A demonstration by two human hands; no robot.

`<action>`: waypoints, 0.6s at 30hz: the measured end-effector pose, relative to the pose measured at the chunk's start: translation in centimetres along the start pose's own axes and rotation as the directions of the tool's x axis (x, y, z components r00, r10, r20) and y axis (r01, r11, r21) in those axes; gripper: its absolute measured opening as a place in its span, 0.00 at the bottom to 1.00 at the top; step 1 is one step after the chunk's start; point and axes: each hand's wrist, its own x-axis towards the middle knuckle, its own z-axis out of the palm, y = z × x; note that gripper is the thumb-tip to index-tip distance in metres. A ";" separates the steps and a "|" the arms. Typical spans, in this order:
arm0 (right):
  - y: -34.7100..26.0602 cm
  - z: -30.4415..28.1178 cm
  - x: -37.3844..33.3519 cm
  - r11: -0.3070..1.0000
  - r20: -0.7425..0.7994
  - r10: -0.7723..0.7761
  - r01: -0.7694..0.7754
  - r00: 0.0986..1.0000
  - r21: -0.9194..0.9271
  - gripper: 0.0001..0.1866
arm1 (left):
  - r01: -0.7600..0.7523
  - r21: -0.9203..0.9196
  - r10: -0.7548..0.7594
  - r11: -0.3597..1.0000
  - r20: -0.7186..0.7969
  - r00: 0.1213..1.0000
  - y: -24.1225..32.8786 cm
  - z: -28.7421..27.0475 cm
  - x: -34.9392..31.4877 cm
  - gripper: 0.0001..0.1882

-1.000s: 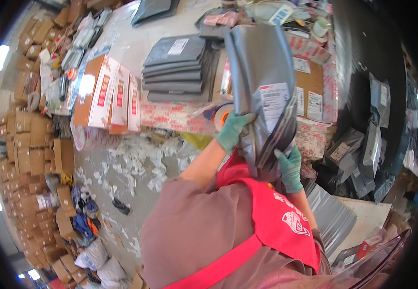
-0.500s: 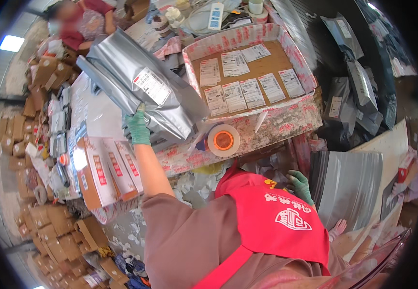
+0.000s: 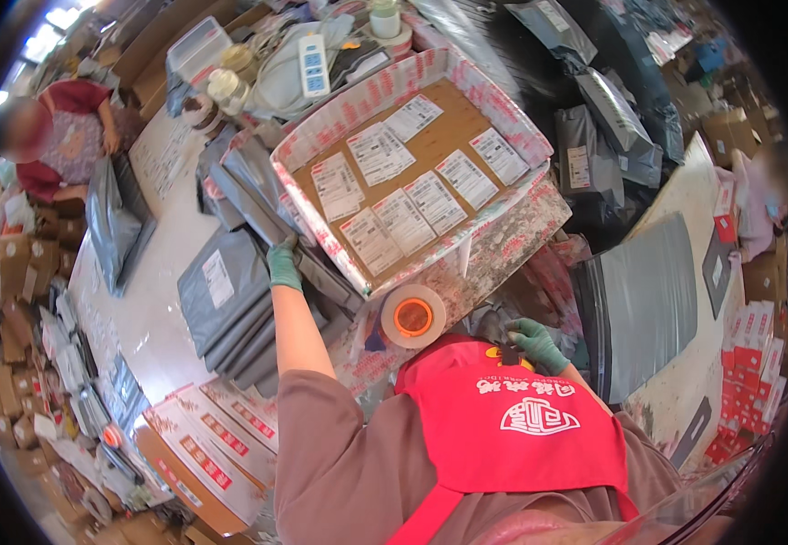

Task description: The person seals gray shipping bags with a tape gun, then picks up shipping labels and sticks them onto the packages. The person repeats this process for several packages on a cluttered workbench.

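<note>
My left hand (image 3: 283, 264), in a green glove, grips the lower edge of a grey plastic mailer bag (image 3: 250, 186). The bag lies tilted against the left wall of a taped cardboard tray (image 3: 363, 100), above a stack of flat grey mailers (image 3: 227, 304) on the table. My right hand (image 3: 532, 341), also gloved, is at the table's near edge by my red apron, next to a small dark object. Its fingers are curled; whether they hold anything is unclear.
Several shipping labels lie inside the tray. An orange-cored tape roll (image 3: 412, 316) sits at the table edge. Empty grey bags (image 3: 644, 300) lie to the right and packed grey parcels (image 3: 605, 136) behind. White-and-red boxes (image 3: 212, 445) lie lower left. One person (image 3: 59, 136) works upper left, another (image 3: 765, 204) at right.
The bag, held up in both hands a second ago, has come down in my left hand alone beside the tray. My right hand let go and dropped to the table edge.
</note>
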 end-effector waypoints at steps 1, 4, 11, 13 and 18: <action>1.2 0.1 0.2 0.997 -0.049 -0.027 0.023 0.998 -0.077 0.18 | -0.096 0.108 0.099 0.990 -0.027 0.995 0.3 1.2 -0.4 0.26; 4.4 1.0 -1.2 0.998 -0.288 0.005 -0.021 0.958 -0.054 0.15 | -0.361 0.507 0.451 0.783 -0.063 0.890 4.5 4.4 -6.7 0.28; 6.6 1.3 -1.8 0.986 -0.338 0.119 -0.072 0.933 0.149 0.15 | -0.756 0.638 0.758 0.145 0.419 0.499 13.2 12.3 -13.9 0.21; 7.0 1.6 -1.5 0.981 -0.346 0.159 -0.109 0.925 0.160 0.14 | -0.878 0.455 0.671 0.147 0.606 0.427 12.5 18.3 -11.0 0.18; 7.0 2.8 -1.1 0.971 -0.354 0.116 -0.032 0.928 0.235 0.16 | -0.808 0.557 0.279 -0.193 0.821 0.499 11.2 33.3 -4.9 0.33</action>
